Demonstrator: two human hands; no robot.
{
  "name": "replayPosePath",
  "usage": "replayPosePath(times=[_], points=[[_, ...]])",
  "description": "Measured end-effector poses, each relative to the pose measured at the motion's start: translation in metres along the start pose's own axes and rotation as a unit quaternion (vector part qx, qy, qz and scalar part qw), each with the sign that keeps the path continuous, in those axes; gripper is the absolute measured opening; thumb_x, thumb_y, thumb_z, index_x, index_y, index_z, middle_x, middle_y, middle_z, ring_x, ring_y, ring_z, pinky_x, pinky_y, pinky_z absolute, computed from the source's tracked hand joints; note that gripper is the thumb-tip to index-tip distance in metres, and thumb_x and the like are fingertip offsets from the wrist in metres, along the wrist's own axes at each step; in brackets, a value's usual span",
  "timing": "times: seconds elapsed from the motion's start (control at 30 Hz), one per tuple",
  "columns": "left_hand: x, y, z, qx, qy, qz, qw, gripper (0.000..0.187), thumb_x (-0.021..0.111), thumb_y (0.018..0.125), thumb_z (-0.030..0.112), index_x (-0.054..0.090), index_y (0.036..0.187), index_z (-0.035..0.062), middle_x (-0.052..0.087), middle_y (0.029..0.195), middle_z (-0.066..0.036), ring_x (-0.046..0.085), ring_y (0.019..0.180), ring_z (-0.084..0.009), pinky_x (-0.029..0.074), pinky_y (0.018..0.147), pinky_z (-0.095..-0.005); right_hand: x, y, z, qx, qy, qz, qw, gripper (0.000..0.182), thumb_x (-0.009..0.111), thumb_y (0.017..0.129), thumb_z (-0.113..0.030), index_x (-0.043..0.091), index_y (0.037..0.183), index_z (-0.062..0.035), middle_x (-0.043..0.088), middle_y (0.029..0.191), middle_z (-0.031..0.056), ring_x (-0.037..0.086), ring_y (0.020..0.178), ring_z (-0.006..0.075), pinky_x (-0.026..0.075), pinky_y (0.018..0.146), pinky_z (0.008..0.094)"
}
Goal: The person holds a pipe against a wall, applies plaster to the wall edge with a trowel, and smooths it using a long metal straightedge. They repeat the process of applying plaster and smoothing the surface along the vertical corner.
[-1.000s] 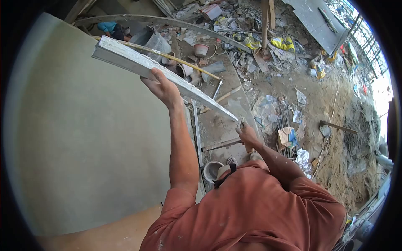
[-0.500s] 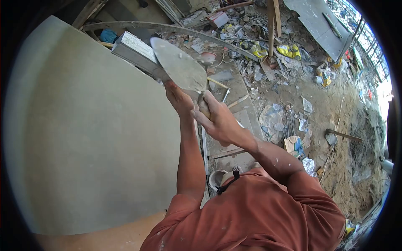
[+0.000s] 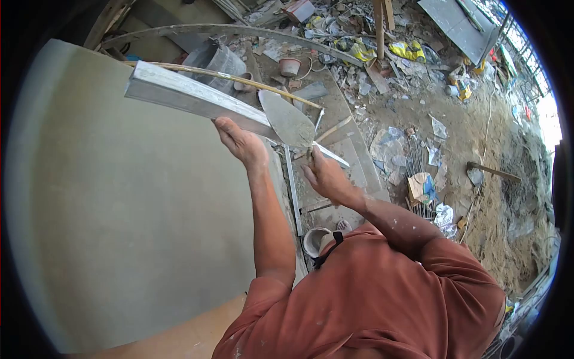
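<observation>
My left hand [image 3: 244,145] grips a long metal straightedge [image 3: 185,93] from below, near its middle, with the thumb along its side. Whitish residue coats the bar's upper face. In my right hand [image 3: 329,178] is a pointed trowel [image 3: 289,119], held by its handle, which the fingers mostly hide. The grey blade lies over the right part of the straightedge; whether it touches the bar is hard to tell. Beside my left arm stands a smooth grey plastered wall [image 3: 149,209].
A grey bucket [image 3: 224,67] and a small pinkish tub [image 3: 290,67] stand beyond the bar. A thin pole [image 3: 239,79] crosses behind it. Rubble and plastic litter cover the floor, with a hoe [image 3: 493,172] at right. A white bucket [image 3: 314,242] is near my body.
My trowel has moved right and down along the straightedge, and my hands are farther apart. More of the bar shows, and the grey bucket behind it has come into view.
</observation>
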State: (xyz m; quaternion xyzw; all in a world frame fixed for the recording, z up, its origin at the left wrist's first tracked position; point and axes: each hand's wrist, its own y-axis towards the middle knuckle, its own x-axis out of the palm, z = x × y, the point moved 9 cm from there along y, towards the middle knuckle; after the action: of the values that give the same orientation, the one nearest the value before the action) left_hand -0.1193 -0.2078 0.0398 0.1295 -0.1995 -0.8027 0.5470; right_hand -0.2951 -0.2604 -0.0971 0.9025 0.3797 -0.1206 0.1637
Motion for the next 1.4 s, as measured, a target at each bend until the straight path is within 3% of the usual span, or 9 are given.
replayPosePath(times=[0.17, 0.27, 0.57, 0.73, 0.8, 1.03, 1.13, 1.23, 1.4], points=[[-0.03, -0.004, 0.02, -0.003, 0.018, 0.072, 0.997, 0.071, 0.026, 0.107, 0.046, 0.018, 0.15, -0.0099, 0.014, 0.16, -0.024, 0.02, 0.148, -0.0309, 0.015, 0.122, -0.0401, 0.041, -0.084, 0.229, 0.318, -0.099, -0.185, 0.925, 0.039, 0.058, 0.087, -0.015, 0.043, 0.118, 0.0023, 0.068, 0.084, 0.0261, 0.069, 0.079, 0.0425, 0.053, 0.07, 0.0541], [-0.038, 0.002, 0.018, 0.015, 0.032, 0.091, 0.995, 0.072, 0.026, 0.107, 0.047, 0.017, 0.15, -0.0098, 0.013, 0.16, -0.024, 0.02, 0.148, -0.031, 0.016, 0.123, -0.0403, 0.028, -0.098, 0.224, 0.382, -0.022, -0.148, 0.912, 0.039, 0.059, 0.088, -0.019, 0.044, 0.118, 0.0018, 0.068, 0.084, 0.0246, 0.07, 0.077, 0.0389, 0.054, 0.069, 0.0529], [-0.034, -0.012, 0.027, -0.013, 0.033, 0.109, 0.993, 0.085, 0.028, 0.102, 0.059, 0.013, 0.152, -0.0085, 0.011, 0.161, -0.022, 0.017, 0.149, -0.0298, 0.016, 0.123, -0.0409, 0.025, -0.039, -0.003, 0.007, 0.046, -0.083, 0.995, 0.037, 0.061, 0.092, -0.024, 0.04, 0.111, -0.0006, 0.062, 0.082, 0.0279, 0.059, 0.079, 0.0503, 0.047, 0.068, 0.0574], [-0.037, -0.01, 0.022, 0.013, -0.031, 0.076, 0.997, 0.082, 0.031, 0.103, 0.057, 0.011, 0.153, -0.0056, 0.011, 0.161, -0.019, 0.017, 0.148, -0.0275, 0.016, 0.122, -0.0409, 0.057, -0.071, 0.175, 0.263, -0.017, -0.101, 0.959, 0.034, 0.057, 0.092, -0.021, 0.04, 0.113, 0.0004, 0.064, 0.081, 0.03, 0.061, 0.08, 0.0509, 0.049, 0.068, 0.0561], [-0.035, -0.005, 0.024, 0.033, -0.039, 0.067, 0.996, 0.081, 0.031, 0.104, 0.056, 0.013, 0.153, -0.0056, 0.013, 0.16, -0.019, 0.018, 0.148, -0.0267, 0.018, 0.122, -0.0406, 0.049, -0.08, 0.175, 0.209, -0.035, -0.085, 0.974, 0.037, 0.06, 0.092, -0.021, 0.04, 0.114, 0.001, 0.063, 0.079, 0.0311, 0.061, 0.081, 0.0511, 0.049, 0.067, 0.0547], [-0.026, -0.012, -0.008, -0.049, -0.099, 0.009, 0.994, 0.064, 0.037, 0.105, 0.052, 0.035, 0.143, 0.0001, 0.044, 0.142, -0.016, 0.05, 0.123, -0.026, 0.042, 0.104, -0.0418, -0.019, 0.009, -0.121, -0.141, 0.111, -0.023, 0.983, 0.04, 0.062, 0.092, -0.02, 0.04, 0.117, 0.0029, 0.061, 0.073, 0.0288, 0.06, 0.072, 0.051, 0.046, 0.062, 0.0563], [-0.014, -0.026, 0.008, 0.281, 0.235, -0.063, 0.928, 0.06, 0.038, 0.105, 0.049, 0.041, 0.138, -0.0009, 0.045, 0.14, -0.015, 0.049, 0.122, -0.0243, 0.041, 0.104, -0.0411, -0.034, 0.031, -0.154, -0.166, 0.115, -0.016, 0.979, 0.039, 0.061, 0.092, -0.019, 0.04, 0.116, 0.0031, 0.06, 0.072, 0.0284, 0.059, 0.07, 0.0508, 0.045, 0.062, 0.0573], [-0.019, -0.016, 0.005, 0.018, -0.136, 0.044, 0.99, 0.065, 0.036, 0.106, 0.048, 0.037, 0.142, -0.0055, 0.037, 0.148, -0.018, 0.038, 0.134, -0.024, 0.029, 0.114, -0.0391, -0.011, 0.012, -0.056, -0.063, 0.019, -0.035, 0.997, 0.038, 0.061, 0.092, -0.018, 0.038, 0.114, 0.0028, 0.061, 0.073, 0.0293, 0.06, 0.072, 0.0515, 0.047, 0.064, 0.0571], [-0.022, -0.014, 0.011, 0.055, -0.134, 0.037, 0.989, 0.067, 0.033, 0.106, 0.048, 0.033, 0.143, -0.0084, 0.031, 0.151, -0.02, 0.031, 0.139, -0.0248, 0.022, 0.117, -0.0388, 0.016, -0.041, 0.037, 0.062, -0.002, -0.069, 0.996, 0.041, 0.061, 0.092, -0.019, 0.038, 0.117, 0.0042, 0.062, 0.076, 0.0295, 0.061, 0.075, 0.0512, 0.049, 0.067, 0.0559]])
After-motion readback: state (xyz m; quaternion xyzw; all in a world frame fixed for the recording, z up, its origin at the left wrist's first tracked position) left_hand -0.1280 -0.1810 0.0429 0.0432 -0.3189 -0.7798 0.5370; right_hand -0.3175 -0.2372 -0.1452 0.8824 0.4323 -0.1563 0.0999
